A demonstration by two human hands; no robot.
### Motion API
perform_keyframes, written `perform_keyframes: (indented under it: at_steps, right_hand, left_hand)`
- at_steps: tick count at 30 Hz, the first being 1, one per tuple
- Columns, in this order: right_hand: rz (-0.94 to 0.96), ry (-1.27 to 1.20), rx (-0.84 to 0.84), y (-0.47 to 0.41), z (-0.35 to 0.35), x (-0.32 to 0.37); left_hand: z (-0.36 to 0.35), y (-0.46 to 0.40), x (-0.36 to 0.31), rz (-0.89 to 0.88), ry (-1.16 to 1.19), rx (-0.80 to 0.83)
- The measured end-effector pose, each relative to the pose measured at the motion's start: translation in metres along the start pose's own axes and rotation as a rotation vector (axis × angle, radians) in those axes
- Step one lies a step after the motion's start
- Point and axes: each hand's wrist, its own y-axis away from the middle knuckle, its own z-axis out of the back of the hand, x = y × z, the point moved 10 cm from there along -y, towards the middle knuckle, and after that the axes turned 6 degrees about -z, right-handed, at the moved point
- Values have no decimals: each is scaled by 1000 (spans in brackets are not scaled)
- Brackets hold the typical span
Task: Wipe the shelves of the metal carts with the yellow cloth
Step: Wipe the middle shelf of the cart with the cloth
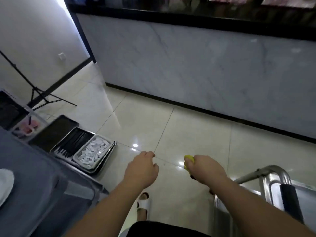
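Right hand (207, 170) out over the tiled floor (179, 127), fingers curled tight round the yellow cloth (189, 160), bunched up so that only a small fold shows past the knuckles at the hand's left side. Left hand (142, 168) beside it and apart from it, fingers curled loosely downward with nothing seen in them; whether thumb and forefinger pinch anything cannot be told. Both forearms bare, reaching forward from the bottom edge. Metal cart (273, 182) at the lower right corner, just beside and below the right wrist: bent steel tube frame, a black-sleeved handle (289, 195), a bit of grey shelf surface at the right edge; cloth not touching it. On the floor at the left, a steel tray (109, 161) carrying a black holder of dark utensils (75, 142) and a mesh basket of white pieces (94, 151) side by side. Nearer, at the lower left, a grey surface (34, 177) with a white plate (5, 182) at its left edge. Beyond, a marble-fronted counter (205, 69) with a black top running across the upper right, a black tripod stand (39, 94) by the left wall. Below the hands, a foot in a white slide sandal (143, 201) on the tiles.
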Motion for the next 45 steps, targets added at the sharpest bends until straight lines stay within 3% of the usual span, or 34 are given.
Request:
perform_keyframes:
  at_steps: [6, 14, 28, 45]
  right_hand:
    - [-134, -39, -83, -76, 62, 16]
    - [-311, -48, -152, -136, 108, -38]
    - [-620, -280, -258, -261, 235, -268]
    - [-1198, -599, -242, -327, 315, -515]
  left_hand:
    - [53, -134, -13, -179, -89, 77]
    - [69, -268, -93, -390, -230, 205]
    - [45, -461, -372, -654, -349, 294]
    - [-92, -646, -734, -1131, -511, 591]
